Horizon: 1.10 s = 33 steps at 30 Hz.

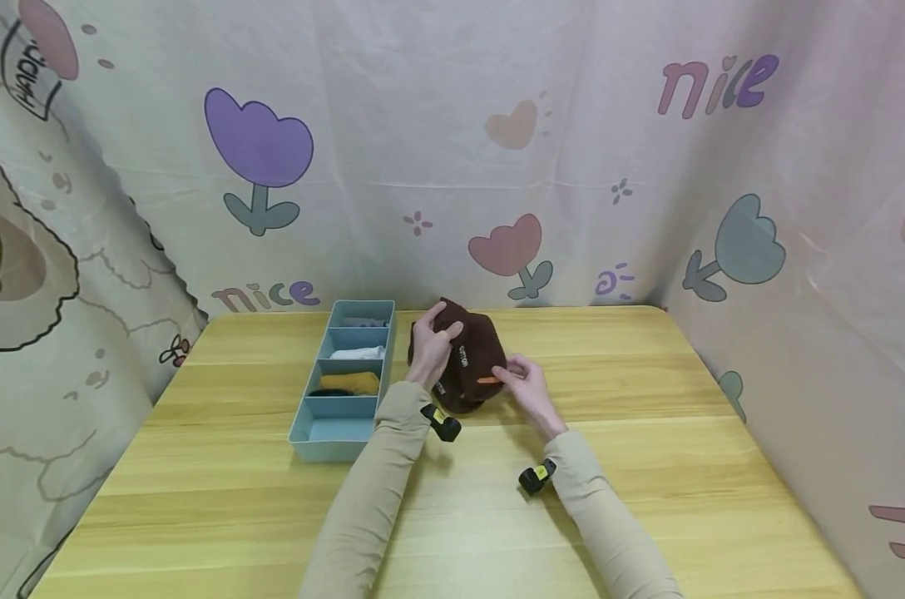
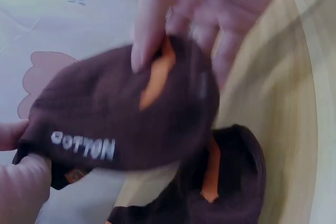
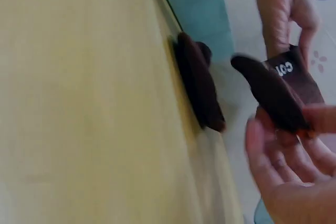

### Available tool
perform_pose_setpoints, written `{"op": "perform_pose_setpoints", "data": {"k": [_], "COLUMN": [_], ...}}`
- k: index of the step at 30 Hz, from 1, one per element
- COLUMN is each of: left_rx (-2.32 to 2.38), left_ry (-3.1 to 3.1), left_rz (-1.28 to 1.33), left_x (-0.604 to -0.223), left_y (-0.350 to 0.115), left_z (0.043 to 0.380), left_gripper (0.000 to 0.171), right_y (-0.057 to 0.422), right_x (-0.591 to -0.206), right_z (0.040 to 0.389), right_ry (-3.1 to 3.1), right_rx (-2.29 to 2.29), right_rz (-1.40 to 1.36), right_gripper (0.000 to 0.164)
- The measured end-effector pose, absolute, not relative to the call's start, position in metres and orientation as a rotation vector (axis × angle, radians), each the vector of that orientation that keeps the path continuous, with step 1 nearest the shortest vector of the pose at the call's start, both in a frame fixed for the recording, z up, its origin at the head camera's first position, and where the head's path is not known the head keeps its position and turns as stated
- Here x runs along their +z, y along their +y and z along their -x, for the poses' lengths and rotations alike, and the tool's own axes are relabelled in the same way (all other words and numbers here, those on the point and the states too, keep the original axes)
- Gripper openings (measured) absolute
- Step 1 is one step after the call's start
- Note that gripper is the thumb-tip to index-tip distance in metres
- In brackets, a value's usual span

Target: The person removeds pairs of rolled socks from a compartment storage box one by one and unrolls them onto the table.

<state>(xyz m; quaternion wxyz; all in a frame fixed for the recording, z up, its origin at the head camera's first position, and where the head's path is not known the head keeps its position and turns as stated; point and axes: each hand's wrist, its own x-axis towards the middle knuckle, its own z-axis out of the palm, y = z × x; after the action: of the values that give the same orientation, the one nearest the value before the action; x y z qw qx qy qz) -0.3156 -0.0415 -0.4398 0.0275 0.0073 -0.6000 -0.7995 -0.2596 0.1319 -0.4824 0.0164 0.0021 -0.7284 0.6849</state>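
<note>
On the left, sideways passage is blocked by the walls of the blue box [image 1: 325, 452], close beside the left hand [image 1: 430, 343]. Reach past the bench's [image 1: 617, 391] far edge is barred by the curtain [image 1: 393, 141]. The gap between that hand and the right hand [image 1: 526, 389] is spanned by a raised brown cloth piece [image 1: 484, 345], with another brown piece [image 2: 244, 198] lower down. Free room is offered on the bench right of the right hand.

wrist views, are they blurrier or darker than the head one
Left wrist: the held brown sock looks smeared, with a bluish cast; right wrist: dim and soft, that sock almost black; head: crisper and brighter, with faint shadows on the table beside the sleeves.
</note>
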Motion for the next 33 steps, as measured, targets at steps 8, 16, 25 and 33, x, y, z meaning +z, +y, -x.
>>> {"op": "perform_pose_setpoints", "data": {"k": [8, 16, 25, 33], "left_rx": [-2.204, -1.783, -1.106, -0.955], "left_ry": [-2.08, -2.49, -2.826, -3.172], "left_rz": [0.227, 0.318, 0.353, 0.371], "left_x": [-0.455, -0.475, -0.481, -0.488], "left_y": [-0.045, -0.032, -0.028, -0.029], "left_z": [0.322, 0.32, 0.305, 0.305], "left_gripper": [0.065, 0.074, 0.037, 0.051], "right_y": [0.154, 0.169, 0.161, 0.155], "right_x": [-0.473, -0.49, -0.485, -0.484], "right_z": [0.258, 0.254, 0.244, 0.244], "right_ry": [-2.169, -2.444, -2.705, -2.903], "right_rx": [2.118, 1.665, 1.281, 1.281], "right_rz": [0.084, -0.098, -0.325, -0.384], "right_gripper": [0.03, 0.042, 0.027, 0.027]}}
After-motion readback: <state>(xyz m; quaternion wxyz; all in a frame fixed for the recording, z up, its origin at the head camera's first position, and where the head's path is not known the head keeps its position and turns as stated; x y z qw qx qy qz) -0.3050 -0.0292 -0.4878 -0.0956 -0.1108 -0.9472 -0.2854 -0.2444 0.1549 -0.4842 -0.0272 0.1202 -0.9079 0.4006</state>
